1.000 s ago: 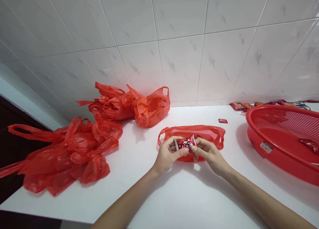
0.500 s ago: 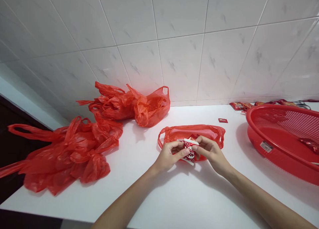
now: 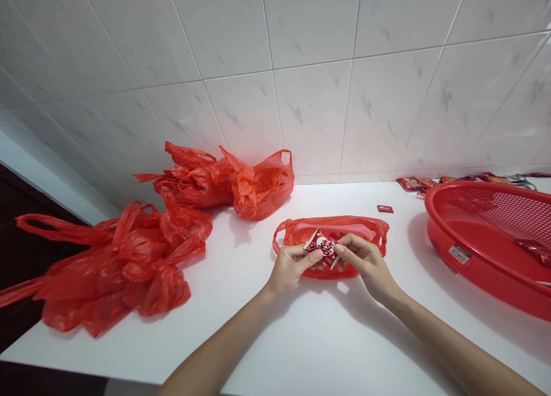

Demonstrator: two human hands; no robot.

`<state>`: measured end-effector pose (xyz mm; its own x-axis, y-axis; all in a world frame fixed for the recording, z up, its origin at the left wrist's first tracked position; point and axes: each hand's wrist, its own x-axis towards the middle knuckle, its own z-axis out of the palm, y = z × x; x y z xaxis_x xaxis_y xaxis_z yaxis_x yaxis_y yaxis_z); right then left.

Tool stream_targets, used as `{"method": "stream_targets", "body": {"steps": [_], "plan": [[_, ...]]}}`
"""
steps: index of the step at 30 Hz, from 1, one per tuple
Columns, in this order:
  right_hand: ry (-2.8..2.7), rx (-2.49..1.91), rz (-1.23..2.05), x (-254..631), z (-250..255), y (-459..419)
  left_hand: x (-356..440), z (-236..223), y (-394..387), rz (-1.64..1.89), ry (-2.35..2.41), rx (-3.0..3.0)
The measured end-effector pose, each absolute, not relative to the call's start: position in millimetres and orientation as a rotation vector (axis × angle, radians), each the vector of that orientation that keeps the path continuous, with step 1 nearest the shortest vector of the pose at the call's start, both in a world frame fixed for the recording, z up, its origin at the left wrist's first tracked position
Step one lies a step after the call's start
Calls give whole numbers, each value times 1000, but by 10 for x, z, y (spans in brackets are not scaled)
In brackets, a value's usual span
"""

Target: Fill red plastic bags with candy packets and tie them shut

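Observation:
Between my two hands is a small red-and-white snack packet (image 3: 326,244) with printed lettering and pale crimped ends. My left hand (image 3: 290,267) grips its left side, thumb lying on the front. My right hand (image 3: 365,261) pinches the right end between thumb and fingers. The packet is held tilted just over an open red plastic bag (image 3: 293,232) lying on the white table (image 3: 318,333). Some dark red wrapping shows behind the packet, partly hidden by my fingers.
Several red plastic bags (image 3: 124,264) are heaped at the left, with more bags (image 3: 224,181) against the tiled wall (image 3: 314,109). A red perforated basket (image 3: 473,258) holding a few packets stands at the right. A small red sachet (image 3: 385,209) and other packets (image 3: 415,183) lie at the back.
The packet has been turned in my hands, from roughly upright to slanting down to the right, its lettering now facing me. Both hands stay over the open bag.

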<state>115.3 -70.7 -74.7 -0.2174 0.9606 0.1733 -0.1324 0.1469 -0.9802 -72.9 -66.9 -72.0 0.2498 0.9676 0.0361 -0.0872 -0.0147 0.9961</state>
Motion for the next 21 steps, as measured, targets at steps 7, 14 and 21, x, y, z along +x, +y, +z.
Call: {"method": "stream_targets", "body": {"steps": [7,14,21], "plan": [[-1420,-858,1326,1174,-731,-696,-793,-722,-634,1116,879,1239],[-1448,-851,1363,1164,-726,-711,-809,-732,-595,1151,961,1239],[-1530,-846,1389,1142,-755,-713,-793,-760,-606,1260,974,1273]]}}
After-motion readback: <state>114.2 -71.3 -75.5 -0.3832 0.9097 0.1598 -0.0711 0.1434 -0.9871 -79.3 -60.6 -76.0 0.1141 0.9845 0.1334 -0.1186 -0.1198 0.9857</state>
